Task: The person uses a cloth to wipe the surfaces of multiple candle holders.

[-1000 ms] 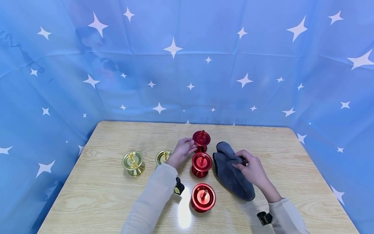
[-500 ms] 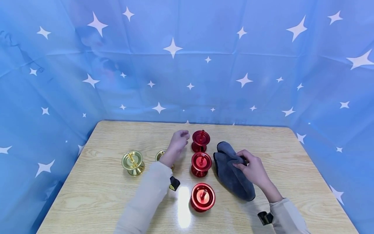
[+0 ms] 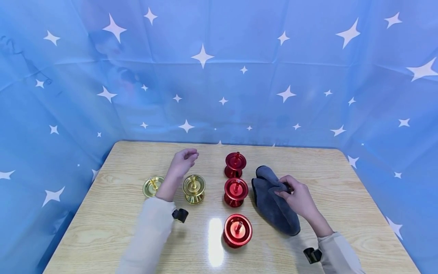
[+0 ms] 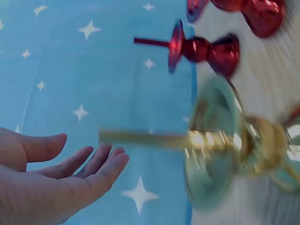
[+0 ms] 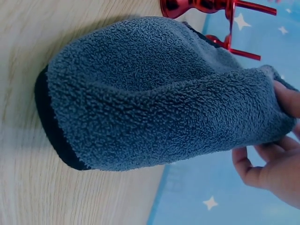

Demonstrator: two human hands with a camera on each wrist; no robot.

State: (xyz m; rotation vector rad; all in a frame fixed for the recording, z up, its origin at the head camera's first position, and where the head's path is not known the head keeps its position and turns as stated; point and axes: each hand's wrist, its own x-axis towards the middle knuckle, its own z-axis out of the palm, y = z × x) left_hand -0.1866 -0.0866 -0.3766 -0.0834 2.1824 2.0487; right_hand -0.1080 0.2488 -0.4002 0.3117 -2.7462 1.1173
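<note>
My left hand (image 3: 181,163), fingers loosely bent with nothing between them, is above the table's left half, near two gold candle holders. One gold candle holder (image 3: 194,186) stands just right of my wrist; the other gold holder (image 3: 150,187) is partly hidden behind my forearm. In the left wrist view a gold candle holder (image 4: 213,145) looms blurred beside the left fingers (image 4: 105,168). My right hand (image 3: 299,196) pinches a grey towel (image 3: 273,205) with dark edging by a fold. Part of that towel (image 5: 140,103) lies on the table in the right wrist view.
Three red candle holders form a column left of the towel: a far one (image 3: 235,163), a middle one (image 3: 236,192) and a near one (image 3: 237,232). They stand upright on the wooden table (image 3: 342,190). A blue star-patterned curtain (image 3: 260,106) hangs behind the table.
My left hand has come away from the far red candle holder and moved left, towards the gold ones. The right hand still pinches the towel in nearly the same place.
</note>
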